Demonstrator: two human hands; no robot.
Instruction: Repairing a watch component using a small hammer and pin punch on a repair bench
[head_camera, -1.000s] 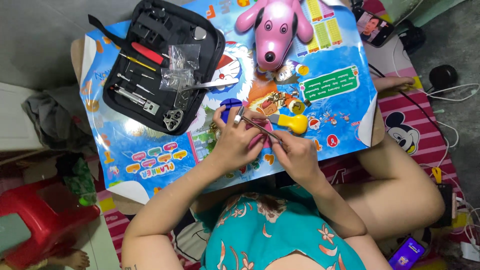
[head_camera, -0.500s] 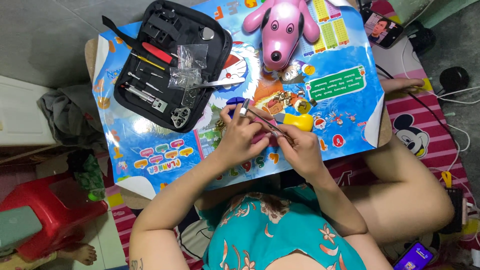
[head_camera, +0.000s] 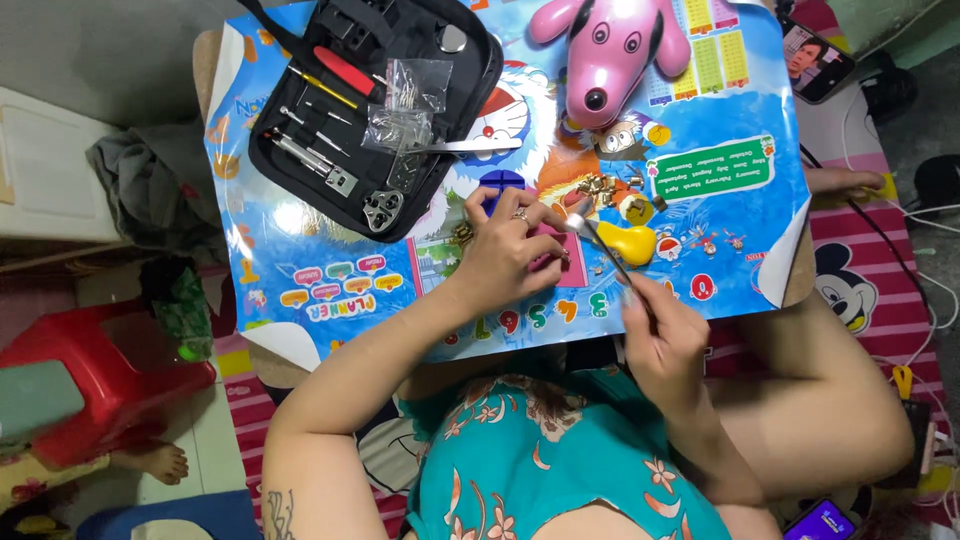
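Left hand (head_camera: 505, 250) down on the bright poster mat (head_camera: 300, 215), fingers curled tight over a small pink thing (head_camera: 553, 262). Right hand (head_camera: 662, 335) closed around thin metal tweezers (head_camera: 600, 243), tips up close beside the left fingers. Yellow tool (head_camera: 627, 243) just behind the tweezers. Open black tool case (head_camera: 365, 100) far left. Pink toy dog (head_camera: 608, 50) at the back.

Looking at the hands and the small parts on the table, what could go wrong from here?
1. The right hand points slim metal tweezers toward the left hand; a slip might prick a finger.
2. The small brass parts lie loose on the glossy poster; a bump may scatter them.
3. The open tool case is close and could be knocked.
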